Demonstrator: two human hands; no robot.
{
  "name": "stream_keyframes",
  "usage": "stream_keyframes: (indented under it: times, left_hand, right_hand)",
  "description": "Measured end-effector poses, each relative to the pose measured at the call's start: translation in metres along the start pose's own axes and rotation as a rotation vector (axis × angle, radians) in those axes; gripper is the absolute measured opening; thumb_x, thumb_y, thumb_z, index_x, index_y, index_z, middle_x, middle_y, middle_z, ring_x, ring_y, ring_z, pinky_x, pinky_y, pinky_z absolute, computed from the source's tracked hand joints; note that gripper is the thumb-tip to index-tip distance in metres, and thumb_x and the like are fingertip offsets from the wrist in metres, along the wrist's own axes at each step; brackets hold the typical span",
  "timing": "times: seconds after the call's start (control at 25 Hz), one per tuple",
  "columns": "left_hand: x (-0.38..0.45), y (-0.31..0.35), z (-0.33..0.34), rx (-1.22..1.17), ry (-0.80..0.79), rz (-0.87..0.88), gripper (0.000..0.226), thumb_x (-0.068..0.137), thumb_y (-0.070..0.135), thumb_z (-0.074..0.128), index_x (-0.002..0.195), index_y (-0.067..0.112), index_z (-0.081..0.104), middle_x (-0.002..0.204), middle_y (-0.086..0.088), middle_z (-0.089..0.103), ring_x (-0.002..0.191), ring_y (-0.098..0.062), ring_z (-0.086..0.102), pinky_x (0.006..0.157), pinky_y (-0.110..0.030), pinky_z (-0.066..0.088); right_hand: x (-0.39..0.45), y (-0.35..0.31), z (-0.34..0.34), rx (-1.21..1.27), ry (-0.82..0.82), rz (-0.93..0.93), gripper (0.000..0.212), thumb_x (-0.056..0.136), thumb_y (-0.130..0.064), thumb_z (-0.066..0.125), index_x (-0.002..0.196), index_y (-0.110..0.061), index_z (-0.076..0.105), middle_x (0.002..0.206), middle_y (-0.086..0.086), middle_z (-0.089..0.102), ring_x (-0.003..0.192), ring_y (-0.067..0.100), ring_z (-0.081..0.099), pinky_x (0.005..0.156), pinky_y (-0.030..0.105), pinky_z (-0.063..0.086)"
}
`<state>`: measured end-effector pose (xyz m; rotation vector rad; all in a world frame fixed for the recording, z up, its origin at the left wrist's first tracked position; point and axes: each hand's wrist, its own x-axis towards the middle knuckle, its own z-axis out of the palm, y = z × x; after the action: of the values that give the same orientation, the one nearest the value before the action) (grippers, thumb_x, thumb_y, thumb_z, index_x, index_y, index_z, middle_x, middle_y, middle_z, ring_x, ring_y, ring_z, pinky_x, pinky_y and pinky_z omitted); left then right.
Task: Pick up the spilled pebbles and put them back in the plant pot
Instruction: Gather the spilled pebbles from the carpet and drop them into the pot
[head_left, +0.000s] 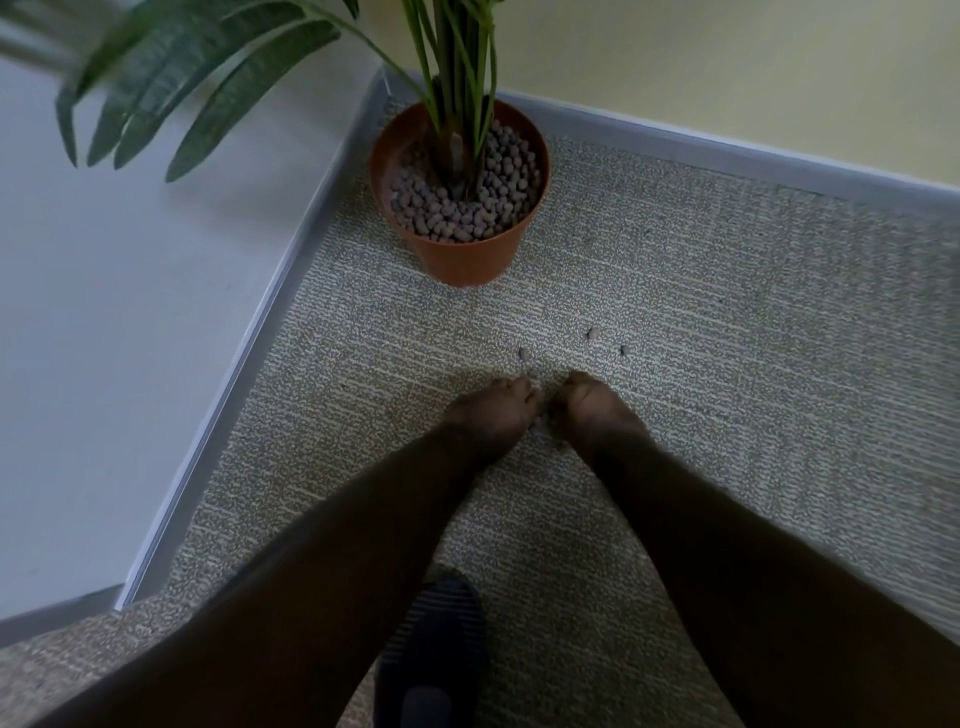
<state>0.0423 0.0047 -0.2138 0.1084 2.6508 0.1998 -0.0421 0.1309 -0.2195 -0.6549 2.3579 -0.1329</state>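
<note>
A brown plant pot (470, 260) stands on the carpet in the corner, filled with grey-brown pebbles (467, 213) around green stems. Three loose pebbles lie on the carpet beyond my hands: one (524, 353), one (590, 333) and one (623, 349). More small pebbles (540, 423) show in the gap between my hands. My left hand (493, 415) and my right hand (592, 410) rest side by side on the carpet, fingers curled down. Whether either hand holds pebbles is hidden by the knuckles.
White wall panels (130, 312) with a grey skirting run along the left, and a yellow wall (727, 67) with skirting lies behind the pot. Large leaves (208, 83) hang over the upper left. My dark slipper (431, 654) sits on the carpet below my arms.
</note>
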Motion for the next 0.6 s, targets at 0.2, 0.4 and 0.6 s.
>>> stream_keyframes:
  times: [0.2,0.4,0.6]
  left_hand:
    - [0.001,-0.001,-0.002,-0.186,-0.023,-0.132,0.032,0.099,0.028,0.032,0.122,0.013,0.048,0.126,-0.016,0.046,0.116,-0.035,0.049,0.089,-0.048,0.048]
    - [-0.012,-0.024,0.001,-0.255,0.027,-0.240,0.021,0.088,0.014,0.042,0.108,0.011,0.049,0.118,-0.013,0.048,0.113,-0.033,0.052,0.091,-0.050,0.050]
    - [-0.029,-0.055,-0.019,-0.396,0.215,-0.303,0.013,0.082,0.012,0.052,0.094,0.007,0.053,0.104,-0.016,0.053,0.096,-0.035,0.056,0.081,-0.043,0.048]
  right_hand:
    - [-0.005,0.007,-0.008,0.158,0.042,-0.059,0.020,0.088,-0.011,0.057,0.104,-0.007,0.069,0.110,0.010,0.063,0.104,0.025,0.062,0.093,0.031,0.051]
    - [-0.010,0.011,-0.017,0.169,0.087,-0.055,0.017,0.083,-0.002,0.062,0.093,-0.009,0.074,0.092,0.004,0.064,0.089,0.021,0.065,0.073,0.019,0.045]
    - [-0.016,0.004,-0.032,0.191,0.139,-0.074,0.015,0.085,-0.004,0.058,0.086,-0.007,0.073,0.093,0.010,0.070,0.083,0.022,0.066,0.071,0.023,0.048]
